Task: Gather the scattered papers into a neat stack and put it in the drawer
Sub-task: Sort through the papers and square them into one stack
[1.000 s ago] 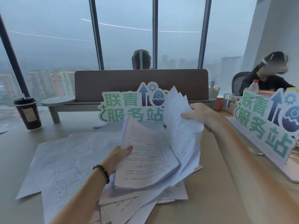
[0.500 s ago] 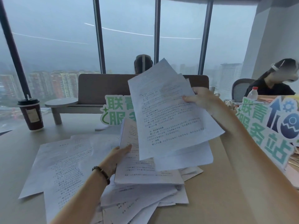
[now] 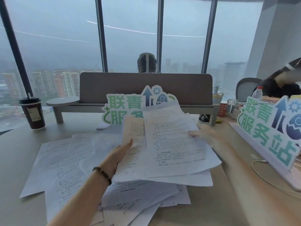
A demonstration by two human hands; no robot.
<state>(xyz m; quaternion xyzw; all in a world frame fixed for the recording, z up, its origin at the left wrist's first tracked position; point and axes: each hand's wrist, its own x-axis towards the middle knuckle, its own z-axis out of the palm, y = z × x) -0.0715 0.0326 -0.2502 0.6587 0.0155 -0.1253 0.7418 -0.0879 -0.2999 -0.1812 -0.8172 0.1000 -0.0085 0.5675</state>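
A high-rise office: shared desks (image 3: 203, 214) with a divider screen (image 3: 146, 88), a mesh office chair (image 3: 246, 88), floor-to-ceiling windows (image 3: 130, 38) over city towers.

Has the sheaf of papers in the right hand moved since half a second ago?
Yes. The sheaf came down: it then covered most of the green sign and reached the brown divider's top; now the right hand holds it low, beside the left hand's bundle.

Scattered papers (image 3: 68, 160) lie on the surface (image 3: 203, 214), left of and beneath a lifted bundle (image 3: 171, 152); a sign (image 3: 123, 110) stands behind the bundle; a cup (image 3: 32, 112) far left; a second sign (image 3: 267, 128) right.
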